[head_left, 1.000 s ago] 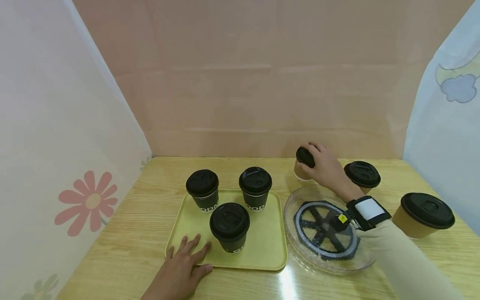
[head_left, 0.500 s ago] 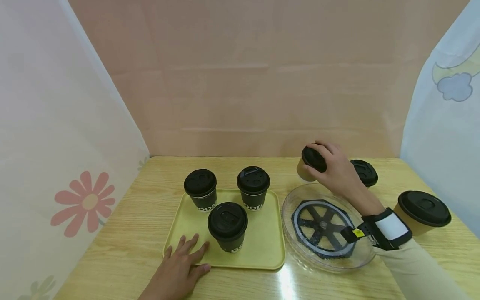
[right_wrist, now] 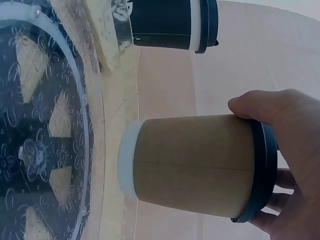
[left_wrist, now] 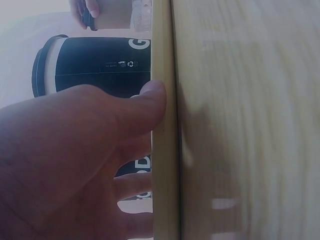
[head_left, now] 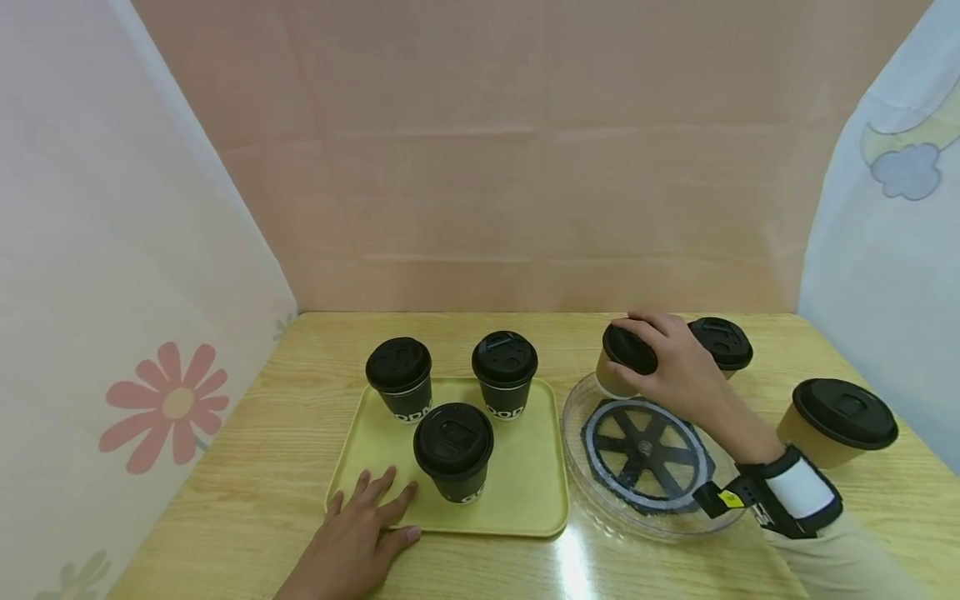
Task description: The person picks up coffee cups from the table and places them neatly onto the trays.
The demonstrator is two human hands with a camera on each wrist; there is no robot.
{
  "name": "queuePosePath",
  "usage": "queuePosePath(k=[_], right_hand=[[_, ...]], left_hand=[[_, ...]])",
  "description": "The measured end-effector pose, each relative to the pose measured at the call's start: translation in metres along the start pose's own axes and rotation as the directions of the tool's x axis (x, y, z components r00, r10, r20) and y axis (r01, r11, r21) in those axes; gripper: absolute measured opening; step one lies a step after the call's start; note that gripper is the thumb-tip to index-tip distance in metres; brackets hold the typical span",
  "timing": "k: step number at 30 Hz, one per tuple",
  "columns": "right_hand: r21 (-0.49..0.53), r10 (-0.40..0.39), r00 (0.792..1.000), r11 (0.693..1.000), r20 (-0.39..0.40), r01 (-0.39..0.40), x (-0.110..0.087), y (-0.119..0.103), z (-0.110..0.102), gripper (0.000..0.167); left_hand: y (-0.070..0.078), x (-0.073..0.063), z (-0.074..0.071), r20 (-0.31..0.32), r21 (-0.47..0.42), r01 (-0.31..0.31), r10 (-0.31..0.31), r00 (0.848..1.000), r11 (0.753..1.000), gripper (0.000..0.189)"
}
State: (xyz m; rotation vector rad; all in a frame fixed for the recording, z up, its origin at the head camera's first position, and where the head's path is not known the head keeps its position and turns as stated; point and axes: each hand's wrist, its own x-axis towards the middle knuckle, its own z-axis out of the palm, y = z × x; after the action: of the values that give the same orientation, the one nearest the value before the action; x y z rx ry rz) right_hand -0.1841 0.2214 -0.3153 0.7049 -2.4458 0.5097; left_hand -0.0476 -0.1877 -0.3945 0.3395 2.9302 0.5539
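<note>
- So, the wooden worktop (head_left: 247, 467) fills the lower half of the head view, with pale screens behind and to both sides.
- The yellow tray (head_left: 525, 475) sits lower centre, carrying three black cups (head_left: 453, 450) with black lids, two at the back and one in front.
- Right of the tray is a clear glass plate (head_left: 592, 492) with a dark wheel pattern.
- Two more brown cups stand on the worktop to the right: one near the right edge (head_left: 836, 423), one further back (head_left: 722, 343), partly hidden behind the hand.
- The right hand (head_left: 678, 367), centre right, has its grip wrapped over the black lid of a small brown cup (head_left: 613, 377). In the right wrist view that cup's base is just at the plate's far rim; I can't tell whether it touches.
- The left hand (head_left: 360, 529), lower left of centre, lies flat with straight fingers spread on the tray's near left corner, holding nothing. The left wrist view shows the thumb against the tray's edge.
</note>
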Motion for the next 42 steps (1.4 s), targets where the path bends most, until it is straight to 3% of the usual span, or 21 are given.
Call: queuePosePath(k=[18, 27, 30, 34, 38, 42], right_hand=[[-0.01, 0.013, 0.992, 1.0, 0.123, -0.012, -0.011, -0.001, 0.011, 0.058], [-0.014, 0.049, 0.975, 0.999, 0.216, -0.047, -0.009, -0.003, 0.006, 0.066], [-0.001, 0.026, 0.985, 1.0, 0.169, -0.026, -0.01, 0.001, 0.001, 0.065], [-0.018, 0.017, 0.999, 1.0, 0.051, -0.016, -0.006, 0.013, -0.008, 0.059], [-0.06, 0.114, 0.993, 0.992, 0.013, -0.113, -0.001, 0.029, -0.019, 0.057], [-0.132, 0.257, 0.965, 0.959, 0.046, -0.249, 0.002, 0.046, -0.025, 0.059]], left_hand=[[-0.002, -0.001, 0.001, -0.039, 0.004, -0.019, 0.019, 0.999, 1.0, 0.051], [-0.003, -0.002, 0.0, -0.041, 0.007, -0.017, 0.017, 0.999, 1.0, 0.052], [-0.002, -0.003, 0.001, -0.042, 0.012, -0.021, 0.022, 0.999, 1.0, 0.053], [-0.002, -0.002, 0.001, -0.037, 0.008, -0.017, 0.018, 0.999, 1.0, 0.052], [-0.002, -0.001, 0.001, -0.037, 0.005, -0.018, 0.018, 0.999, 1.0, 0.053], [-0.003, -0.001, 0.001, -0.022, -0.011, -0.009, 0.009, 1.0, 1.0, 0.053]])
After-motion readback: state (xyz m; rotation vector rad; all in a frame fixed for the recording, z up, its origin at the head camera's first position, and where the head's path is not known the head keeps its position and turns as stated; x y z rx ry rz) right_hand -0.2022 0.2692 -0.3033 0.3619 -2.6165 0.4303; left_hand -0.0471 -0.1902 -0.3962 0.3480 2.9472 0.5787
